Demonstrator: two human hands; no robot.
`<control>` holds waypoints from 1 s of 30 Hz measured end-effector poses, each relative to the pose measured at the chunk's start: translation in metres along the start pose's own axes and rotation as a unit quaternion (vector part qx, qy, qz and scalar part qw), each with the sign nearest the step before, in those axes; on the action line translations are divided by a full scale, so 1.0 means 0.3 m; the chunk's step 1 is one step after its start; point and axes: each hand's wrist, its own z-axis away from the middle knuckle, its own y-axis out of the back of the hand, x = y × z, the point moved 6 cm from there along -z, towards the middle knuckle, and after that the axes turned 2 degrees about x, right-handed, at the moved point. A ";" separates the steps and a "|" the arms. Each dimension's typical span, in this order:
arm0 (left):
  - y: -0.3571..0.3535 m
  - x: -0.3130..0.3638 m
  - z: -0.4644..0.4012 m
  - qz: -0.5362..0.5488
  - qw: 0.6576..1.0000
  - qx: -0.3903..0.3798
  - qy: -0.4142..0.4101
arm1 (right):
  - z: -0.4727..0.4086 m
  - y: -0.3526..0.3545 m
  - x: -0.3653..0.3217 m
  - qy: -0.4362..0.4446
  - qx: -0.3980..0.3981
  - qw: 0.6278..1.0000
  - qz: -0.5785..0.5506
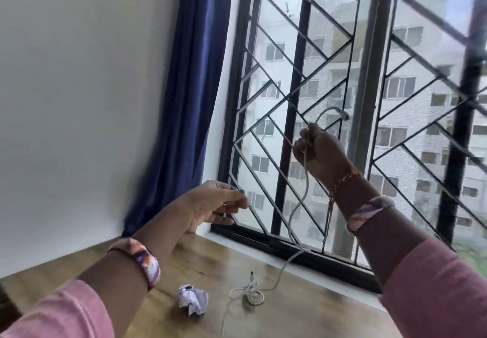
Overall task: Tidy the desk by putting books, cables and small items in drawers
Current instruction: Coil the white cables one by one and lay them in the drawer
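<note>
A thin white cable (305,182) hangs from my right hand (320,157), which is raised in front of the window and shut on it. One plug end arcs above that hand. The cable's lower part runs down to the wooden desk (303,316) and ends in a loose coil (250,294). My left hand (213,203) is held lower and to the left, fingers apart, holding nothing that I can make out. A crumpled ball of white paper (192,302) lies on the desk left of the coil.
A barred window (329,74) with a dark frame runs along the desk's far edge. A blue curtain (189,100) hangs at its left against a white wall. No drawers are in view.
</note>
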 end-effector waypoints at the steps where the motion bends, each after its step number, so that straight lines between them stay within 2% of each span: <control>1: -0.004 0.018 -0.003 -0.001 1.000 -0.007 -0.005 | 0.009 0.004 -0.025 0.016 -0.005 0.999 0.027; 3: -0.007 0.067 -0.011 0.032 0.999 -0.010 -0.017 | 0.030 0.012 -0.080 0.073 -0.015 0.990 0.117; 5: -0.008 0.138 -0.012 0.116 0.993 -0.007 -0.036 | 0.054 0.002 -0.130 0.160 -0.041 0.960 0.224; 6: -0.013 0.179 -0.011 0.165 0.985 -0.010 -0.045 | 0.071 -0.010 -0.152 0.216 -0.059 0.931 0.287; 8: -0.034 0.257 -0.010 0.223 0.973 -0.027 -0.057 | 0.110 -0.040 -0.177 0.342 -0.102 0.840 0.410; 10: -0.076 0.311 -0.013 0.220 0.973 -0.059 -0.045 | 0.151 -0.068 -0.159 0.428 -0.149 0.741 0.496; 11: -0.104 0.327 -0.015 0.205 0.975 -0.076 -0.033 | 0.167 -0.075 -0.142 0.450 -0.162 0.704 0.525; 14: -0.162 0.339 -0.022 0.185 0.979 -0.081 -0.012 | 0.204 -0.081 -0.104 0.495 -0.175 0.639 0.562; 16: -0.176 0.333 -0.032 0.210 0.975 -0.078 0.004 | 0.211 -0.062 -0.092 0.502 -0.184 0.640 0.552; 18: -0.191 0.331 -0.032 0.223 0.969 -0.106 0.022 | 0.193 -0.018 -0.093 0.473 -0.181 0.686 0.522; 19: -0.193 0.331 -0.035 0.206 0.972 -0.111 0.023 | 0.186 0.005 -0.096 0.465 -0.172 0.701 0.513; 20: -0.193 0.332 -0.040 0.166 0.981 -0.103 0.016 | 0.179 0.030 -0.098 0.467 -0.159 0.700 0.516; 22: -0.199 0.331 -0.049 0.050 0.996 -0.070 -0.003 | 0.176 0.059 -0.098 0.488 -0.143 0.675 0.535; 24: -0.233 0.331 -0.049 -0.002 0.997 -0.080 -0.010 | 0.195 0.055 -0.104 0.532 -0.127 0.627 0.555; 26: -0.281 0.342 -0.045 0.037 0.991 -0.126 -0.015 | 0.206 0.041 -0.114 0.562 -0.121 0.599 0.558; 27: -0.295 0.352 -0.048 0.077 0.988 -0.136 -0.021 | 0.200 0.038 -0.118 0.560 -0.115 0.598 0.562; 28: -0.297 0.365 -0.059 0.123 0.983 -0.131 -0.030 | 0.185 0.041 -0.124 0.547 -0.106 0.608 0.566; 29: -0.288 0.378 -0.074 0.179 0.976 -0.120 -0.043 | 0.166 0.046 -0.129 0.523 -0.096 0.635 0.561; 30: -0.277 0.396 -0.097 0.246 0.961 -0.111 -0.056 | 0.135 0.065 -0.132 0.481 -0.087 0.678 0.548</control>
